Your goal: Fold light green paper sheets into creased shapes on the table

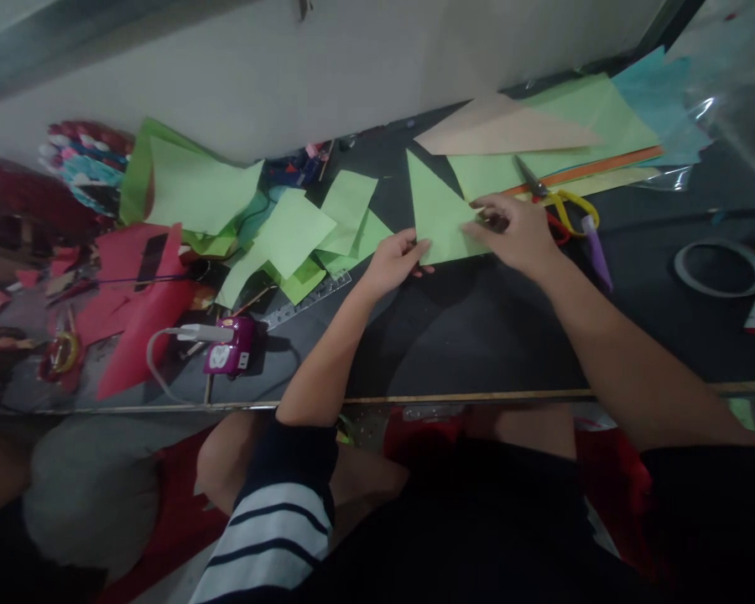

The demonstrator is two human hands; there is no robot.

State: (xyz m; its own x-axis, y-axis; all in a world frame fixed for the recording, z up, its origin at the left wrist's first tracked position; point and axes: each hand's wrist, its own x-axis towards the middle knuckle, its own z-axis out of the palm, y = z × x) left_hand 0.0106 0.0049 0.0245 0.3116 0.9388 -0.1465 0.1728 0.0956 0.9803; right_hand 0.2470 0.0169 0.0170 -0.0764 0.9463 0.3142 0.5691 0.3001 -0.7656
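A light green paper triangle (444,214) is held between both hands above the dark table (471,335). My left hand (396,262) pinches its lower left corner, thumb on top and fingers partly underneath. At its right side, my right hand (516,231) grips the paper edge with thumb and bent fingers. Just beyond the right hand lie scissors with yellow handles (575,205), red handles (559,228) and a purple object (596,252). Cut green sheets (295,231) lie left of the hands.
A purple adapter (230,346) with a cable and a clear ruler (311,300) lie left. Red paper (142,310) is farther left. Large coloured sheets (591,113) are at the back right, a tape roll (721,268) at the right. A person's knee shows lower left.
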